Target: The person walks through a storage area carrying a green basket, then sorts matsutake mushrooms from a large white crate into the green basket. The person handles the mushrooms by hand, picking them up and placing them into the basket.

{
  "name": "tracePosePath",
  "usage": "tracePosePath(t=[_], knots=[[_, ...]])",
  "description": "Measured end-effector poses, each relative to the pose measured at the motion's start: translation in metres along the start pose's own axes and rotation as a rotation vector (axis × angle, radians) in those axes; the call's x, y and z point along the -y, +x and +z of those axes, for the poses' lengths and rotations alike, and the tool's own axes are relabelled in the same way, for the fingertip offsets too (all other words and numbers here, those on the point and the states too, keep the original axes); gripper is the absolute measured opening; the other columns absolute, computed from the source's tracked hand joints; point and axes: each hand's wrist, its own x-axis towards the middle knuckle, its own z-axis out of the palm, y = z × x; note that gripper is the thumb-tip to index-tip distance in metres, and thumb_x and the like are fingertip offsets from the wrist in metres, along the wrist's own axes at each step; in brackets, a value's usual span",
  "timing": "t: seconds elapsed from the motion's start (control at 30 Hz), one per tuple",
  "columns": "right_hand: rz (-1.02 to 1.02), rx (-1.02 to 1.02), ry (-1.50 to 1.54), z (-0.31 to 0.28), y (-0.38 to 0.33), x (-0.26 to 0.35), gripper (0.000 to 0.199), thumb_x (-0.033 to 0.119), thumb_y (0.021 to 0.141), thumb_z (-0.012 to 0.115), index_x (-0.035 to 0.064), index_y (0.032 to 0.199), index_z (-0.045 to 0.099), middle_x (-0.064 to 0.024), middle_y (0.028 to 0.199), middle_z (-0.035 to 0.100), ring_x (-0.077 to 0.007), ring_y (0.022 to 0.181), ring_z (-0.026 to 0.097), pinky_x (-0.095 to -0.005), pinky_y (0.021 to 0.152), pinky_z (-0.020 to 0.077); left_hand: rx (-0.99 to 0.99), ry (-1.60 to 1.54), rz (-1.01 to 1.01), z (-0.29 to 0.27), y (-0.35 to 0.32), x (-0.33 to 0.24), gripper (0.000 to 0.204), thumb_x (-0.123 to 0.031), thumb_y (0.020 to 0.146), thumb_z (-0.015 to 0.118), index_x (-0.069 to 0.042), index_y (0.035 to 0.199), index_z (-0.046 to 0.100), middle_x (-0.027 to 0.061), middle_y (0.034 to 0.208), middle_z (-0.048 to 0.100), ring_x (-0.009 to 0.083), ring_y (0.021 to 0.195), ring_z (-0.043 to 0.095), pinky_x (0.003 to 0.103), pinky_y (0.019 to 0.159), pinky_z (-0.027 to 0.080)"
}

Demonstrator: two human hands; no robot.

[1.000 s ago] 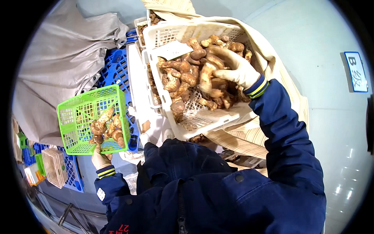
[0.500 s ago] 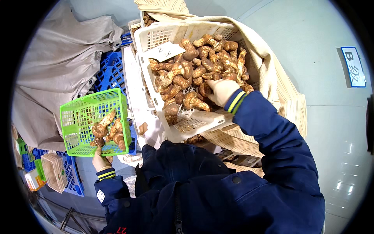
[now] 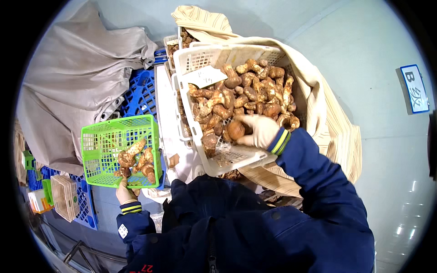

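My left hand grips the near edge of a bright green plastic basket, its thumb inside. A few brown mushrooms with thick pale stems lie at the basket's right side. To the right, a large white plastic crate is heaped with more such mushrooms. Over the crate's near part, my right hand has its fingers closed round a mushroom with a round brown cap; its stem is hidden by the hand. A white paper card rests on the heap at the far left.
Striped cream cloth drapes over the crate's right side. Other crates of mushrooms stand behind and below it. A blue pallet and a grey cover lie left. A sign hangs on the pale wall.
My right hand has drawn back slightly toward the crate's near side, and the round-capped mushroom in it shows more. The view has shifted, so crate and basket sit lower and farther right.
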Motion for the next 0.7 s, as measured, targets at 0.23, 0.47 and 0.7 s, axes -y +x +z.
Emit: tracePosePath(t=[0.23,0.47,0.7], knots=[[-0.053,-0.489,-0.618,-0.016,0.042,-0.023,0.058,0.010,0.072,0.063,0.0037,0.127,0.046,-0.0189,0.118,0.055,-0.0327,0.105,0.055,-0.0407,0.084,0.0482,-0.012,-0.008,0.085,0.021,-0.005,-0.026,0.023,-0.016,0.087,0.055,0.003,0.100,0.058,0.0143,0.080,0.064,0.0236,0.054,0.062,0.029,0.033,0.040],[0.009,-0.136,-0.362,0.000,-0.018,0.003,0.032,0.029,0.076,0.063,0.0055,0.099,0.062,-0.0153,0.089,0.062,-0.0313,0.087,0.061,-0.0412,0.077,0.0504,0.003,-0.055,0.133,0.034,-0.007,-0.054,0.018,-0.020,0.087,0.055,-0.004,0.095,0.060,0.0094,0.077,0.065,0.0190,0.052,0.059,0.026,0.035,0.038],[0.089,-0.560,-0.267,-0.040,-0.026,-0.011,0.062,0.014,0.074,0.067,0.0040,0.131,0.043,-0.0208,0.125,0.051,-0.0383,0.105,0.055,-0.0418,0.088,0.0474,0.083,-0.087,0.126,0.034,-0.004,-0.073,0.018,-0.023,0.088,0.055,-0.007,0.096,0.059,0.0052,0.079,0.065,0.0157,0.054,0.058,0.024,0.037,0.040]])
